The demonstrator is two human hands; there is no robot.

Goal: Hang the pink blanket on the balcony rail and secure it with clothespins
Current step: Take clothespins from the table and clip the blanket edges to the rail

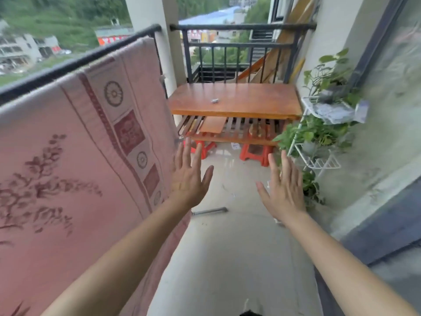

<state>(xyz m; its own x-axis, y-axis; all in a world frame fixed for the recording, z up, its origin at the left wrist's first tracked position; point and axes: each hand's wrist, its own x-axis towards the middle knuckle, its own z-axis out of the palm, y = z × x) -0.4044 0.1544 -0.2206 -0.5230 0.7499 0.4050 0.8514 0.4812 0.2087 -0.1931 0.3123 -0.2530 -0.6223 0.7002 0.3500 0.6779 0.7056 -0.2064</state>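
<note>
While the pink floral-patterned blanket (68,160) hangs draped over the dark metal balcony rail (75,62), its long axis following the rail, my left hand (189,179) and right hand (282,190) hover spread, holding nothing.

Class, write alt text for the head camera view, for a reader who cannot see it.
A pink blanket hangs over the balcony rail at left, while the left hand and right hand reach forward, open and empty. Ahead stands a wooden table, with potted plants at right.
</note>
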